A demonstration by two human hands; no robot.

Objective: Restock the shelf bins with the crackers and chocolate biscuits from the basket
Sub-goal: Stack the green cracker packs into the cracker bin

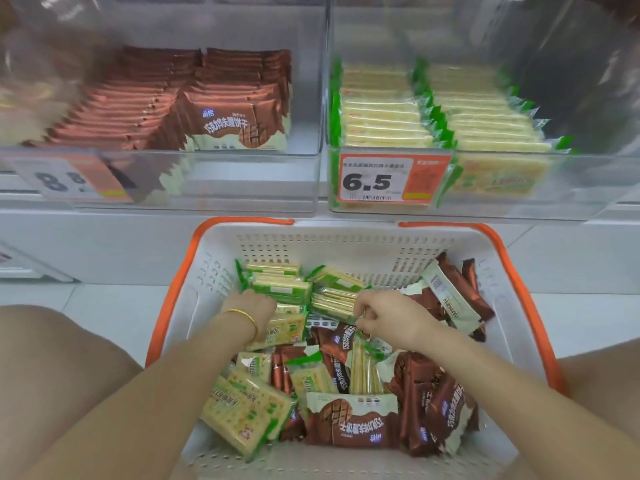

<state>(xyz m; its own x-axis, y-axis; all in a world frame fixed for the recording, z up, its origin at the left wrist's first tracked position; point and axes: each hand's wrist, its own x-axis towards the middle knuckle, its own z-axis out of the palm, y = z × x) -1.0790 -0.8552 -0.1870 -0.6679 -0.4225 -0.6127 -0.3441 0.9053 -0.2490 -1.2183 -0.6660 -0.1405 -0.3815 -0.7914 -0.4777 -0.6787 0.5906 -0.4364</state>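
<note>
A white basket (346,237) with an orange rim sits on the floor below the shelf, holding several green cracker packs and brown chocolate biscuit packs. My left hand (252,308) reaches into its far left part and grips a stack of cracker packs (280,284). Its fingertips are hidden behind them. My right hand (384,315) pinches the edge of another cracker pack (334,301) near the middle. On the shelf, the left clear bin (166,181) holds rows of chocolate biscuit packs (239,123). The right clear bin (561,188) holds rows of cracker packs (381,116).
A price tag reading 6.5 (377,181) hangs on the right bin's front, and a blurred tag (76,181) on the left bin. My knees frame the basket at both sides. White floor tiles (114,306) surround the basket.
</note>
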